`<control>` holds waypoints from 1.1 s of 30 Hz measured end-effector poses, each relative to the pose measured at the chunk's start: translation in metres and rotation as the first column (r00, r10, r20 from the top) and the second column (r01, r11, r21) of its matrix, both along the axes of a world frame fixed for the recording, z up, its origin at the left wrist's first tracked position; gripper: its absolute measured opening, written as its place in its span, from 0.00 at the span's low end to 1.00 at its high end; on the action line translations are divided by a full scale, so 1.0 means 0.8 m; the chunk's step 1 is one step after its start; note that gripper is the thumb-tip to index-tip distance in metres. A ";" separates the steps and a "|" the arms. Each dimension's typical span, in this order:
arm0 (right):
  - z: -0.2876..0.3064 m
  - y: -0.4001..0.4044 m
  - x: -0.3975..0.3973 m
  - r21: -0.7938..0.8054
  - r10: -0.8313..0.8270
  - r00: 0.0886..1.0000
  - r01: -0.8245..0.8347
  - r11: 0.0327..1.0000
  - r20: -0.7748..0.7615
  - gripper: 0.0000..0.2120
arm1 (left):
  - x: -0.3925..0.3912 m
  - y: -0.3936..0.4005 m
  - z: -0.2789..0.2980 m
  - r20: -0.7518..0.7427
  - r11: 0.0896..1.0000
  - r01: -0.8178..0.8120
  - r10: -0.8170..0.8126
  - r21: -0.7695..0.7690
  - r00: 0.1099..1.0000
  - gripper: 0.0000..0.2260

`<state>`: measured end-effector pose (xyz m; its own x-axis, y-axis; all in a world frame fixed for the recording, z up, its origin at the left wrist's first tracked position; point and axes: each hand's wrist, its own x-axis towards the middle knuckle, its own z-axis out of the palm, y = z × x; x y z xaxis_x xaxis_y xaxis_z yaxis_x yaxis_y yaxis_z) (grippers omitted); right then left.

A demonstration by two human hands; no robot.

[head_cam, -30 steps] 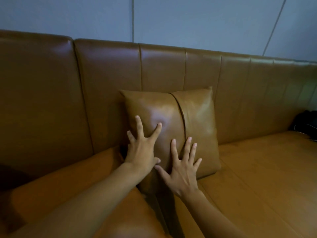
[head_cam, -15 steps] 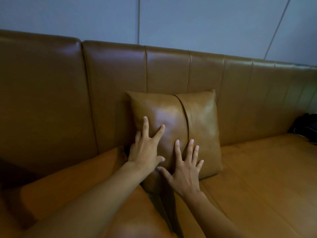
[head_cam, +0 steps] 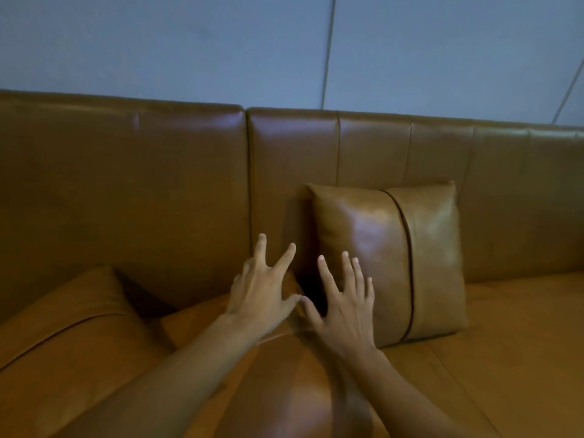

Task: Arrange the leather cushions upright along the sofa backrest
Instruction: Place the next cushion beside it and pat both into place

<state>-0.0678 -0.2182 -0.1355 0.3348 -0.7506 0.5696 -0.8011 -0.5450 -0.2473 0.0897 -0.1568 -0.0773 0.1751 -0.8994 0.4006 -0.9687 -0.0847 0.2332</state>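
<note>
A tan leather cushion (head_cam: 420, 257) with a dark vertical seam stands upright against the sofa backrest (head_cam: 158, 172), right of centre. My left hand (head_cam: 262, 289) hovers with fingers spread just left of that cushion, off its face. My right hand (head_cam: 344, 305) has its fingers spread in front of the cushion's lower left part; whether it touches is unclear. A second leather cushion (head_cam: 63, 327) lies flat on the seat at the lower left. A third cushion (head_cam: 284, 390) lies under my forearms.
The sofa seat (head_cam: 521, 343) stretches out to the right of the upright cushion. A grey-blue panelled wall (head_cam: 221, 42) rises behind the backrest.
Both hands have come off the upright cushion's face and shifted left and back. The view has turned left, bringing the flat cushion at the lower left into sight.
</note>
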 end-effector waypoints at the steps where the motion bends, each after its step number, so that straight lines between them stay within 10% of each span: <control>1: 0.002 0.006 0.010 0.001 0.020 1.000 -0.020 1.000 0.005 0.35 | 0.009 0.009 -0.001 -0.022 1.000 -0.011 0.011 0.007 1.000 0.41; 20: -0.019 0.045 0.093 0.517 -0.051 0.992 0.103 0.850 -0.115 0.29 | 0.082 0.103 -0.085 -0.333 0.854 -0.230 0.411 0.467 0.848 0.42; 33: -0.017 0.017 0.076 0.765 -0.320 0.939 0.296 0.572 -0.124 0.37 | 0.138 0.186 -0.132 -0.735 0.802 -0.288 0.595 0.523 0.324 0.51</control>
<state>-0.0069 -0.2048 -0.1491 -0.0067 -0.9668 -0.2555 -0.8705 0.1313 -0.4742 0.2004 -0.0078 -0.1829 0.6769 -0.6004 -0.4257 -0.0798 -0.6349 0.7685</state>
